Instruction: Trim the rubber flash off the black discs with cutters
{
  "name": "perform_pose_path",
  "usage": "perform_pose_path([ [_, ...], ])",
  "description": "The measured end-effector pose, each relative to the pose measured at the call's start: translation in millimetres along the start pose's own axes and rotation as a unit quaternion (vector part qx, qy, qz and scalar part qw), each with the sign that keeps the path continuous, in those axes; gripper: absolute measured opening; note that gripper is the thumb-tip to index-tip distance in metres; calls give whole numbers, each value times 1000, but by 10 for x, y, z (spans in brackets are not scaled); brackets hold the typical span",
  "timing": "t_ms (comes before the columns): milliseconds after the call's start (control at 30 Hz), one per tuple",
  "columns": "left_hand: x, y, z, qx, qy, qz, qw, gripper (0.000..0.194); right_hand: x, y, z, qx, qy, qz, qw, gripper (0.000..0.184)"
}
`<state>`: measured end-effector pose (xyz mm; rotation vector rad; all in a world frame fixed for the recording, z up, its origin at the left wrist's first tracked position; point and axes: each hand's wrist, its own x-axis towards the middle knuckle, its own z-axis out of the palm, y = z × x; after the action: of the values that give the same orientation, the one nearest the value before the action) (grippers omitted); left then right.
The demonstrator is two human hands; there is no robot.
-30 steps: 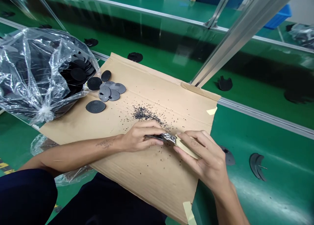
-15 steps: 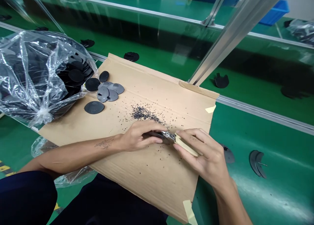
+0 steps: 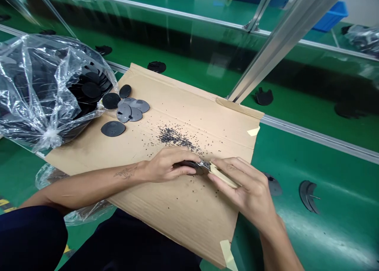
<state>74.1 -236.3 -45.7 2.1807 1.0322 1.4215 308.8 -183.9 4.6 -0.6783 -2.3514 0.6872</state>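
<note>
My left hand point(image 3: 167, 164) is closed on a dark round plastic disc point(image 3: 189, 167), held low over the brown cardboard sheet point(image 3: 177, 215). My right hand point(image 3: 247, 188) grips a small cutting tool with a cream handle point(image 3: 222, 176); its metal tip point(image 3: 204, 165) touches the disc's edge. A scatter of black shavings point(image 3: 174, 137) lies on the cardboard just beyond my hands. Several loose grey and black discs point(image 3: 126, 105) lie at the cardboard's far left corner.
A clear plastic bag point(image 3: 44, 89) full of black discs lies at the left. Black parts point(image 3: 308, 190) lie on the green bench right of the cardboard, others point(image 3: 263, 97) on the green conveyor behind. A slanted aluminium bar point(image 3: 281, 38) crosses above. A blue bin point(image 3: 331, 14) stands far right.
The tool's tip and my right hand have shifted slightly left against the disc, which my left hand has turned a little. The view has drifted slightly.
</note>
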Motion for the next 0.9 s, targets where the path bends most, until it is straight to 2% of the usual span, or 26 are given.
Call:
perform_pose_path([
  [200,14,0,6,-2,4,10,1000,19,-10,-5,11,-8,-1,-1,1000,24],
  [333,28,16,-3,5,13,-16,1000,16,3,-7,28,2,-2,24,1000,23],
  [433,38,29,-13,19,26,-57,998,14,11,35,48,-22,-7,77,997,27],
  [500,36,37,-16,29,34,-76,996,14,6,63,75,-22,-1,127,992,36],
  [600,24,50,-8,32,37,-88,995,14,-12,45,147,46,12,191,981,47],
  [667,16,60,5,18,32,-83,996,17,-20,-14,203,108,15,206,972,40],
  [800,14,62,30,-18,18,-45,999,23,-21,-124,280,191,9,166,967,17],
  [900,22,42,34,-16,7,-37,999,18,-32,-107,293,171,25,102,980,24],
])
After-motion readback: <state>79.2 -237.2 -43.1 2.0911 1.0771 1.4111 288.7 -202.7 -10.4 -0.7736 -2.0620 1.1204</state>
